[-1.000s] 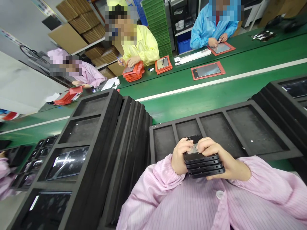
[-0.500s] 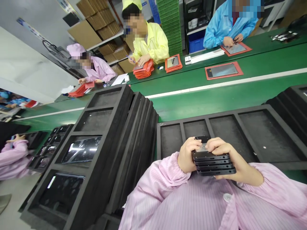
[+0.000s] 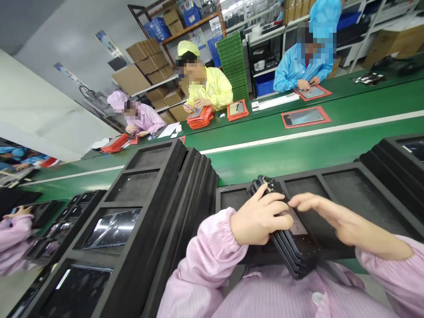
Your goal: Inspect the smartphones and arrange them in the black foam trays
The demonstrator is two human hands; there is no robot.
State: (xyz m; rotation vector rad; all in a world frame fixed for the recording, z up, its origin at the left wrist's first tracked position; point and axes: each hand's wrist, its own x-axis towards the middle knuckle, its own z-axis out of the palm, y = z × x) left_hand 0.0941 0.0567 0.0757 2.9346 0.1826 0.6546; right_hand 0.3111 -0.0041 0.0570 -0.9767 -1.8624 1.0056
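Observation:
My left hand [image 3: 260, 217] is wrapped round a stack of several black phone bodies [image 3: 293, 247], its fingers lying across the top one. The stack is tilted, one end over the foam tray and the other toward my chest. A silvery-pink panel shows on the uppermost phone body. My right hand [image 3: 334, 216] is open just right of the stack, fingers stretched out flat with nothing in them. Its fingertips come close to the top phone body; whether they touch it I cannot tell. Beneath both hands lies a black foam tray [image 3: 361, 198] with wide compartments.
Stacked black foam trays [image 3: 175, 221] rise on my left, the top one holding dark glossy phones [image 3: 114, 227]. More trays [image 3: 386, 159] stand at right. Beyond runs a green belt [image 3: 251, 163] with a screen on a red sheet [image 3: 306, 117]. Co-workers sit across it.
The phone stack has turned from level to slanted. My right hand has let go and moved right, opening out. My left hand keeps its grip. The head view has tipped upward.

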